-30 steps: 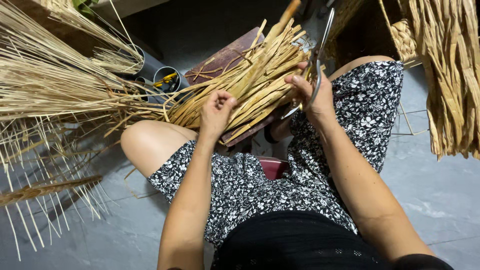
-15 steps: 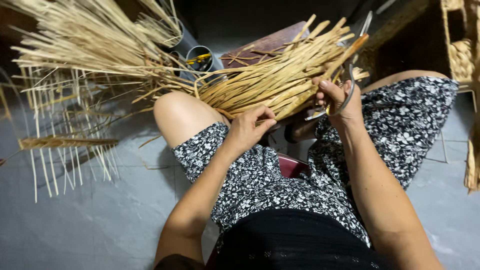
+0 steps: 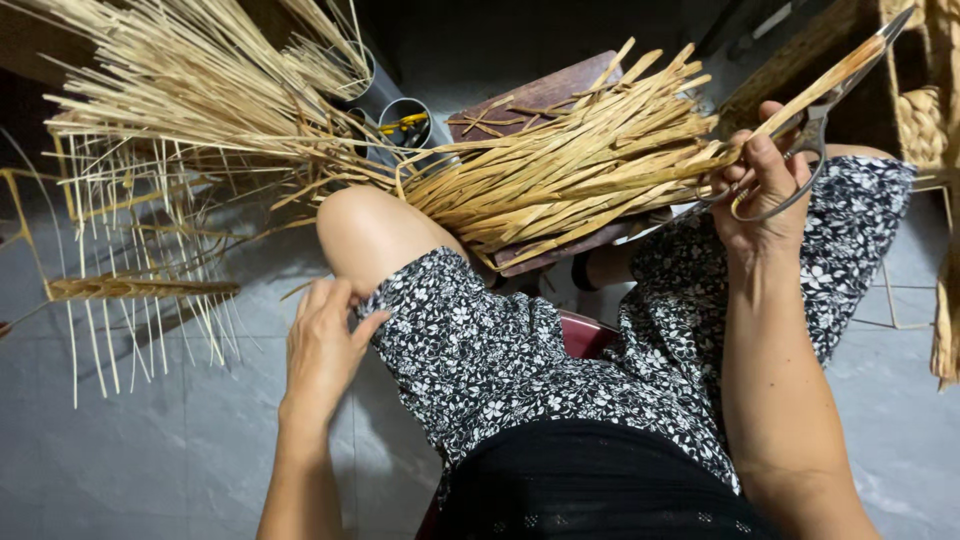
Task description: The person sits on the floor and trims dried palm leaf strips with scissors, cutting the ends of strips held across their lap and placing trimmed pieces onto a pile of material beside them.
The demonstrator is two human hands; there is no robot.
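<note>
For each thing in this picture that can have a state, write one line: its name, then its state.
Right hand: closed around scissors and straw bundle.
Scissors: gripped, blades up.
Straw bundle: held, fanned across the lap.
Left hand: empty, resting at the dress hem.
Woven frame: unfinished, on the floor.

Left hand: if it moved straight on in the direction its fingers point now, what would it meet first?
The left hand points up and slightly right, its fingertips at the hem of the patterned skirt. Going on, it would probably meet the bare knee first, then the straw bundle; depth is unclear.
</note>
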